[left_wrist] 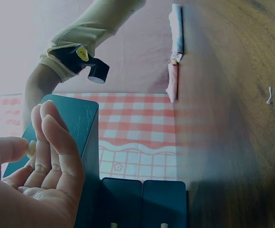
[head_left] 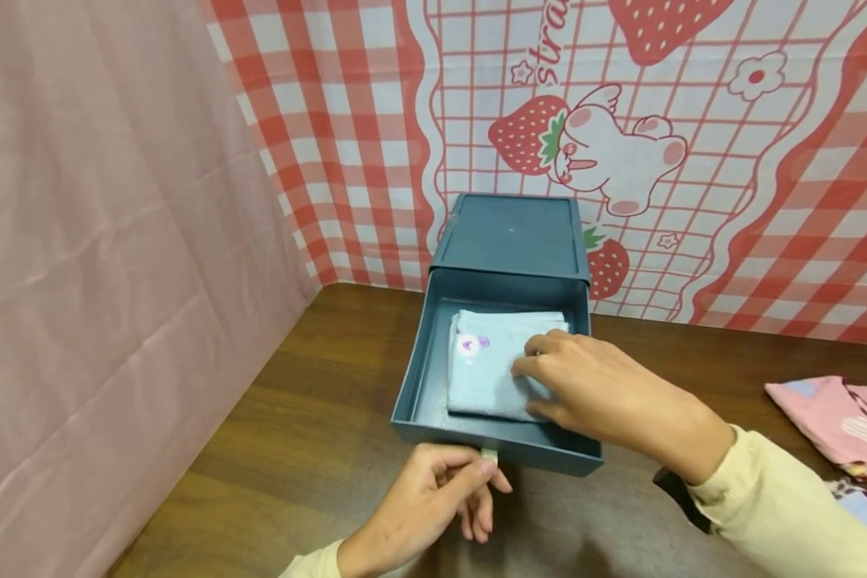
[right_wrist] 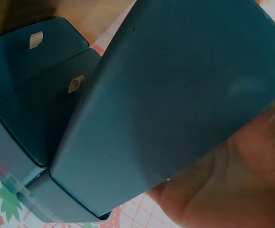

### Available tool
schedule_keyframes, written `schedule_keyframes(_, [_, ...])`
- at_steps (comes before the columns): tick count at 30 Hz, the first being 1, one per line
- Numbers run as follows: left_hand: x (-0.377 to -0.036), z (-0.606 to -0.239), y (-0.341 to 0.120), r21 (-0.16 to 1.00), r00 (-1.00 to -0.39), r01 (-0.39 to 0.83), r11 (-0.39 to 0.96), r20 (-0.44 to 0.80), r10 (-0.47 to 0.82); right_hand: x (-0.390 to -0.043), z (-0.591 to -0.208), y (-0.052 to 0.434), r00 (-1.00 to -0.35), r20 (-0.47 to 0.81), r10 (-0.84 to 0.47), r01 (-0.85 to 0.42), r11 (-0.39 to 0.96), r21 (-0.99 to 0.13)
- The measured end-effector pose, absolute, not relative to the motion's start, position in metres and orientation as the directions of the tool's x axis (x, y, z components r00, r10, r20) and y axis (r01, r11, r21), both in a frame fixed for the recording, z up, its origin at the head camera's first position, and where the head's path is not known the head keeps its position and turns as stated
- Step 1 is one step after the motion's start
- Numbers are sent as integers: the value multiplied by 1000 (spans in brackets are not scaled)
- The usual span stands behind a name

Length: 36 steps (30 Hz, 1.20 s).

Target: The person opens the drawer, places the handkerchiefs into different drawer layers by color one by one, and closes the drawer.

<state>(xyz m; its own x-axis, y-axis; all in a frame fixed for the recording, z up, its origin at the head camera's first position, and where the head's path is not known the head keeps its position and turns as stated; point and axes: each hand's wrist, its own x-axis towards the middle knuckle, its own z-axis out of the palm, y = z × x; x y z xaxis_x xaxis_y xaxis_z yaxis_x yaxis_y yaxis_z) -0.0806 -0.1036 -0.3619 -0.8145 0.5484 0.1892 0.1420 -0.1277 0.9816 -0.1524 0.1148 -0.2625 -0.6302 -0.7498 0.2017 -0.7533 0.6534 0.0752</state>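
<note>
Your left hand (head_left: pixel 433 502) sits closest to you, in front of the dark blue-grey plastic drawer (head_left: pixel 419 377), with thumb and forefinger pinched on the one small pale pull tab (head_left: pixel 489 456) at the middle of the drawer's front wall and the other fingers curled loosely beneath. Your right hand (head_left: pixel 600 393) reaches over the drawer's right wall, its fingers nearly straight and close together, resting flat on the single folded light-blue towel (head_left: pixel 487 365) that lies inside the drawer; one small purple-and-white round emblem shows on the towel, its marking too small to read. One drawer is pulled out from the matching blue-grey cabinet (head_left: pixel 513 237) behind it; the wrist views show two more closed drawer fronts, each with a pale tab. Right of the drawer, on the dark wooden table (head_left: pixel 311 417), lie a folded pink patterned cloth (head_left: pixel 831 421) and the corner of a pale blue one (head_left: pixel 863 504). Behind the cabinet hangs a red-checked strawberry backdrop (head_left: pixel 643 120) with the letters "stra" visible.
</note>
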Motion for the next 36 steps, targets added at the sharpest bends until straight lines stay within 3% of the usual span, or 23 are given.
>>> schedule_keyframes(6, [-81,-362,-104,981,-811,147,-129,194,552,-150,-260,106,-671,186,-718,-722,690,55])
schedule_keyframes(15, [-82,-363,-105,975,-798,171,-144,223,560,-140,-253,96,-603,10,-798,-792,597,-126])
schedule_keyframes(20, [-83,-363,-105,975,-796,168,-145,221,564,-145,-254,96,-581,-3,-814,-807,576,-131])
schedule_keyframes(27, [-83,-365,-105,975,-795,170,-140,220,566,-149,-256,94,-613,-36,-789,-779,612,-135])
schedule_keyframes(31, [-83,-365,-106,975,-795,177,-134,222,565,-146,-256,99,-623,-2,-782,-770,614,-171])
schedule_keyframes(36, [-84,-365,-106,974,-797,181,-139,228,560,-139,-254,107,-608,125,-784,-793,596,-126])
